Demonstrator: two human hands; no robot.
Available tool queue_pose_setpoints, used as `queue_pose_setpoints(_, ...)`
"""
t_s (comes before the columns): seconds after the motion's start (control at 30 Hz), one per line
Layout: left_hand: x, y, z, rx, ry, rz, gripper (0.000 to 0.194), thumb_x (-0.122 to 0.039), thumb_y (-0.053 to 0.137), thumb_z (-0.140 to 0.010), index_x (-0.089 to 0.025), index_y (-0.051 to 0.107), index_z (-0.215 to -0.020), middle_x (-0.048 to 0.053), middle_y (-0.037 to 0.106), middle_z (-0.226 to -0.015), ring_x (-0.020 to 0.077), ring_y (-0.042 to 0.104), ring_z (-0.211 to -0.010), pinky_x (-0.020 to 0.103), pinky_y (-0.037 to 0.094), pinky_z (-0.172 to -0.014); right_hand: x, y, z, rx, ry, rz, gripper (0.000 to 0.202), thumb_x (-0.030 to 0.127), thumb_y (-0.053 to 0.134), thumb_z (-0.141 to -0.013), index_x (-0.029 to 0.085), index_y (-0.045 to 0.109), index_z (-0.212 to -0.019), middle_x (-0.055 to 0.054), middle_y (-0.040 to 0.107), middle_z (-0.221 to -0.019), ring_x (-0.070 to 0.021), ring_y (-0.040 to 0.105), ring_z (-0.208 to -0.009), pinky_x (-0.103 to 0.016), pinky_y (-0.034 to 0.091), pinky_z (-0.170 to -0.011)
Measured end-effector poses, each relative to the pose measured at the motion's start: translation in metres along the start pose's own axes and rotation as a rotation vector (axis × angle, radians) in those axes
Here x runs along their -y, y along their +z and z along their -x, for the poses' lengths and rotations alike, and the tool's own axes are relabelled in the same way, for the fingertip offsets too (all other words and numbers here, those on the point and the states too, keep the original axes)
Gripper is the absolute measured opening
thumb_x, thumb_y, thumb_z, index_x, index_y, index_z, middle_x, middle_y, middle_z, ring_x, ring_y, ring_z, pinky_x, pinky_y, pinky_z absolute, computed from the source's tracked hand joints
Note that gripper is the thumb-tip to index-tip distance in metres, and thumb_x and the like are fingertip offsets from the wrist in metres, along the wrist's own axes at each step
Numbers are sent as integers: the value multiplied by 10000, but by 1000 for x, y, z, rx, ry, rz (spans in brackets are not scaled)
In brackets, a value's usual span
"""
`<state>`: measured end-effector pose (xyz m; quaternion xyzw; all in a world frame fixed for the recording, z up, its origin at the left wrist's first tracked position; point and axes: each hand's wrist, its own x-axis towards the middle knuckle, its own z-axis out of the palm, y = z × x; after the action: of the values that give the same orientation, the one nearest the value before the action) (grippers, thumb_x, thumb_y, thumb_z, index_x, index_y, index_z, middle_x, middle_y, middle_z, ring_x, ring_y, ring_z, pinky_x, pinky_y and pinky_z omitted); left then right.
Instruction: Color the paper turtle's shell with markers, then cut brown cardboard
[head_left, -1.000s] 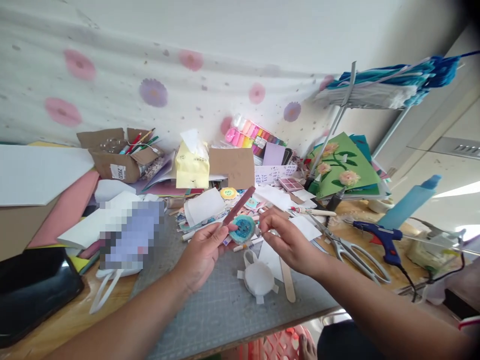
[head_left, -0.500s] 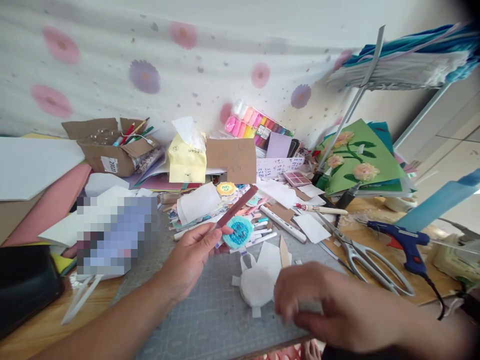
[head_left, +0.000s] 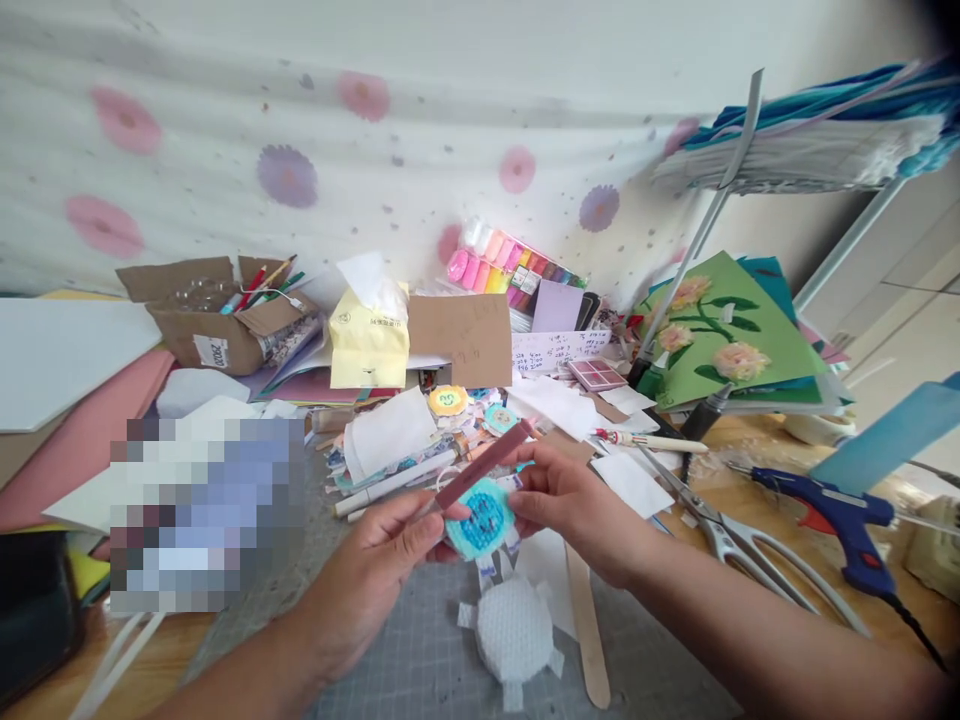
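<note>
The left hand pinches the strip and disc together; the right hand, fingers curled in tight, grips the disc's opposite rim, apparently steadying it from both sides above the counter, toward its near edge.

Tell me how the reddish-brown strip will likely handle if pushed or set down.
The reddish-brown strip is probably fairly stiff: it juts straight from the left hand with no visible sag. It is likely light for its size, as it looks narrow and thin. Its flat shape suggests sliding rather than rolling.
</note>
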<state>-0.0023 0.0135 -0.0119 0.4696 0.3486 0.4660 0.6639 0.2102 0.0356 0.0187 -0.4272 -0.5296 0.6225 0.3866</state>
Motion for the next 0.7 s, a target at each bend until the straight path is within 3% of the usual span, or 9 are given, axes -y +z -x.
queue_pose_setpoints(0.1,0,-1,-2,-132,-16,22,365,-496,781,-701,-206,771,-922,101,711,-1083,291,607,-1034,391,509,-880,2,-8,-15,-83,-19,6,300,244,757,-683,165,604,-929,39,612,-656,-112,574,-557,-250,471,-552)
queue_pose_setpoints(0.2,-3,-3,-3,-277,-26,8,431,-551,786,-663,-211,763,-928,94,697,-1054,263,596,-981,352,515,-809,7,-26,-42,-263,-37,20,172,181,715,-775,167,595,-897,58,583,-627,-92,550,-515,-223,467,-526)
queue_pose_setpoints(0.3,-6,-5,-4,-282,-20,-25,444,-601,744,-685,-206,754,-888,49,663,-819,191,564,-788,290,487,-697,10,-39,-73,-413,-14,45,141,237,614,-922,139,612,-1025,-9,650,-866,-124,622,-661,-272,536,-597)
queue_pose_setpoints(0.43,-6,-8,-3,-234,8,-73,406,-588,699,-746,-197,738,-851,15,614,-716,141,510,-678,249,433,-651,8,-47,-101,-481,58,62,258,282,588,-948,164,599,-1177,-81,639,-1156,-203,658,-925,-389,572,-771)
queue_pose_setpoints(0.57,-6,-10,-2,-213,32,-72,371,-556,684,-775,-197,731,-857,16,630,-759,130,505,-652,239,413,-607,16,-55,-90,-516,36,13,261,287,591,-946,157,596,-1172,-74,640,-1133,-196,659,-900,-376,572,-749)
queue_pose_setpoints(0.7,-7,-7,-1,-160,16,-81,358,-542,662,-799,-191,718,-845,3,604,-685,126,495,-610,236,398,-573,30,-54,-46,-425,-48,-128,58,188,573,-928,147,613,-940,-1,659,-750,-112,611,-570,-261,537,-571)
